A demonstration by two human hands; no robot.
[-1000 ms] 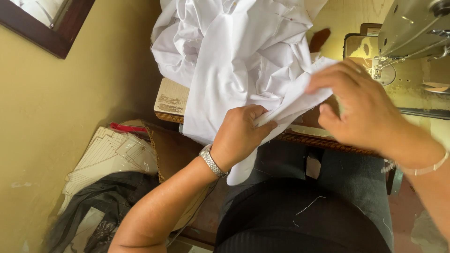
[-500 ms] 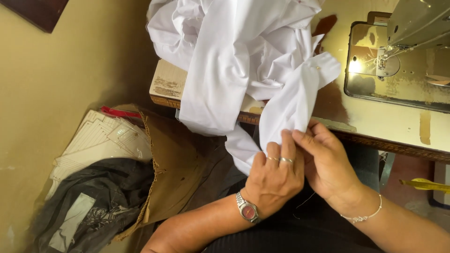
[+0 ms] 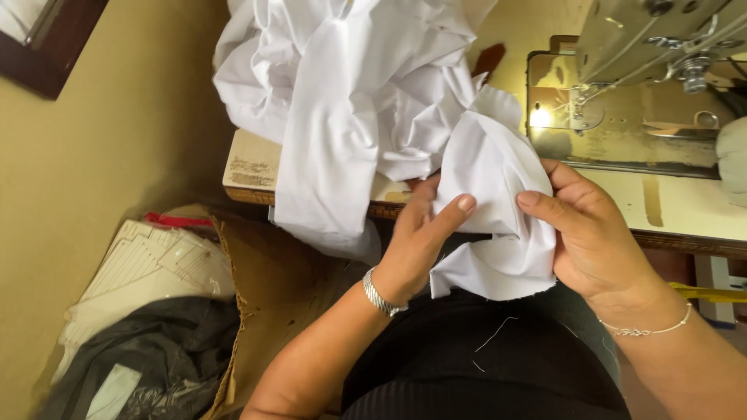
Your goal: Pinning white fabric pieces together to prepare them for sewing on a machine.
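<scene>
Both hands raised, left (image 3: pixel 420 241) and right (image 3: pixel 595 233) pinching, thumbs up.

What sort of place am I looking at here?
Likely a small tailoring or sewing workroom: a sewing machine on its table, white cloth heaped there, both hands working a piece, and a box of cut pieces below.

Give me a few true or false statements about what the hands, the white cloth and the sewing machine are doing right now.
1. Both hands, left hand and right hand, grip a white fabric piece. True.
2. The fabric piece lies under the sewing machine needle. False: it is held in front of the table edge, above the lap.
3. A heap of white cloth sits on the table. True.
4. The left wrist is bare. False: it wears a metal watch band.
</scene>
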